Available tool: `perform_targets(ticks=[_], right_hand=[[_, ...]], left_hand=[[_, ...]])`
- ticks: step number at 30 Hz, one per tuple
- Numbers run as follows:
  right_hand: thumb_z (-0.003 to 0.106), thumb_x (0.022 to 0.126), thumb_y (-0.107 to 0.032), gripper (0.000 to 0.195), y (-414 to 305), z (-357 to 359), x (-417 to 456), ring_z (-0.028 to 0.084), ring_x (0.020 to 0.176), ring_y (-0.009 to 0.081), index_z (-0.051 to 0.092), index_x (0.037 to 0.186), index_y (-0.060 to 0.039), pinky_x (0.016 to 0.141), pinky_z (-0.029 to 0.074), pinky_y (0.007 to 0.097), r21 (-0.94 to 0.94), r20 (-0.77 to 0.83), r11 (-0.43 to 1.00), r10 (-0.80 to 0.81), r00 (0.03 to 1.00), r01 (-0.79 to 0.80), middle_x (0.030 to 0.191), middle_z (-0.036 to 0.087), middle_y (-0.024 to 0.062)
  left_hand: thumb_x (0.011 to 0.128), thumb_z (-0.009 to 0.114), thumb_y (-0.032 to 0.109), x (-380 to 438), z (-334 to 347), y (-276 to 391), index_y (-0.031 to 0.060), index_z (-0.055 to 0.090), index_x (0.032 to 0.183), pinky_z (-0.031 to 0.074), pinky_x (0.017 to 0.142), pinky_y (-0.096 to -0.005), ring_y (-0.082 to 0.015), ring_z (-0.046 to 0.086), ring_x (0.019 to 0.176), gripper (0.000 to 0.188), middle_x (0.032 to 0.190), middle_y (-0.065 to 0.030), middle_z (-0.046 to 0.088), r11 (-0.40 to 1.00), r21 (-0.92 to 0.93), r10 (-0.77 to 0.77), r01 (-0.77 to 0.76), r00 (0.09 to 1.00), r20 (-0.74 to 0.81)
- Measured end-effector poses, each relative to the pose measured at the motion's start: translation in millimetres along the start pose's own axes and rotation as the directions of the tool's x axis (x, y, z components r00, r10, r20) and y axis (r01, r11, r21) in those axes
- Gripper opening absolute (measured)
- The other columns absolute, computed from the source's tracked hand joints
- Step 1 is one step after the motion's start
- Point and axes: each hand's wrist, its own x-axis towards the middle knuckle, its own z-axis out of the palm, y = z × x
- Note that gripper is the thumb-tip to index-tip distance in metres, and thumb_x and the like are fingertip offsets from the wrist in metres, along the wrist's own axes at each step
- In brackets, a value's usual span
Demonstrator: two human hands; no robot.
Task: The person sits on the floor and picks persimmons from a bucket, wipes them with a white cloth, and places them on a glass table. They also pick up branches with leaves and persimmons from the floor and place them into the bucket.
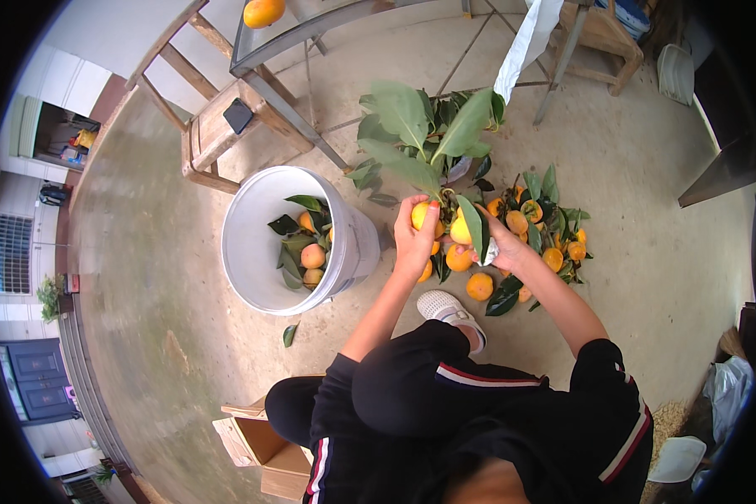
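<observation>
My left hand [416, 239] is closed around an orange-yellow persimmon [421, 215] on a leafy branch. Beside it, my right hand [504, 242] is at a second persimmon [460, 231] on the same cluster, partly covered by a leaf, with a small whitish object [489, 252] at its fingers. Large green leaves [403, 120] rise from the branch above both hands. Loose persimmons [479, 286] and leafy, fruited twigs [552, 258] lie on the floor under and to the right of my hands. A white plastic bucket [239, 252] at the left contains several persimmons and leaves.
A wooden chair [211, 142] with a dark phone [238, 116] on its seat stands upper left, next to a metal-framed table [277, 47] bearing one persimmon [263, 12]. Cut leaves [378, 129] lie beyond my hands. A cardboard box [277, 450] is at lower left, by my legs.
</observation>
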Motion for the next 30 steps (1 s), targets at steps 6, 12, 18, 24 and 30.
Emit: perform_targets(ticks=[6,12,18,24,30], right_hand=[[0.067,0.089,-0.024,0.043,-3.0,15.7,1.8,0.064,0.067,0.0221,0.046,0.124,-0.0092,0.046,0.051,0.0269,-0.274,-0.134,0.962,-0.053,0.99,0.015,0.097,0.061,0.0125],[0.069,0.086,-0.028,0.043,0.7,13.0,4.1,0.061,0.057,0.0219,0.047,0.118,-0.009,0.038,0.045,0.0205,-0.066,-0.013,0.998,0.01,1.0,-0.011,0.088,0.064,0.0202],[0.062,0.09,-0.031,0.046,8.8,1.9,-2.4,0.06,0.057,0.0201,0.047,0.128,-0.0095,0.038,0.044,0.0181,-0.027,0.047,1.0,0.013,0.999,-0.011,0.092,0.063,0.0223],[0.064,0.09,-0.028,0.05,10.3,-3.5,-4.2,0.061,0.062,0.0228,0.042,0.131,-0.0121,0.043,0.046,0.02,0.081,0.112,0.997,0.001,0.994,-0.01,0.096,0.062,0.0258],[0.07,0.084,-0.03,0.061,-11.8,-23.0,-29.7,0.062,0.077,0.0238,0.038,0.135,-0.0158,0.05,0.046,0.0208,0.053,0.08,0.983,-0.177,0.981,0.174,0.112,0.058,0.0274]], left_hand=[[0.092,0.06,0.02,1.8,-5.0,-9.0,0.0,0.058,0.102,0.05,0.068,-0.031,-0.0185,0.061,0.076,0.023,0.087,-0.0078,0.062,0.992,0.112,0.068,-0.059,0.995,-0.078],[0.095,0.052,0.028,3.0,-17.3,-2.9,0.0045,0.061,0.099,0.042,0.037,-0.026,-0.0136,0.059,0.055,0.025,0.079,-0.006,0.063,0.922,-0.235,-0.305,0.309,0.951,0.055],[0.094,0.051,0.031,3.1,-20.9,-4.1,0.0044,0.062,0.101,0.041,0.038,-0.0258,-0.0141,0.06,0.057,0.03,0.079,-0.0058,0.064,0.892,-0.254,-0.332,0.373,0.924,0.189],[0.094,0.048,0.037,3.9,-16.1,-7.7,0.0047,0.06,0.1,0.041,0.036,-0.0282,-0.0172,0.059,0.053,0.035,0.077,-0.0078,0.063,0.787,-0.416,-0.417,0.456,0.89,0.186],[0.093,0.04,0.047,18.6,-50.1,-10.3,0.0118,0.057,0.11,0.045,0.05,-0.034,-0.0297,0.064,0.084,0.042,0.099,-0.008,0.065,0.53,-0.656,-0.537,0.537,0.812,0.231]])
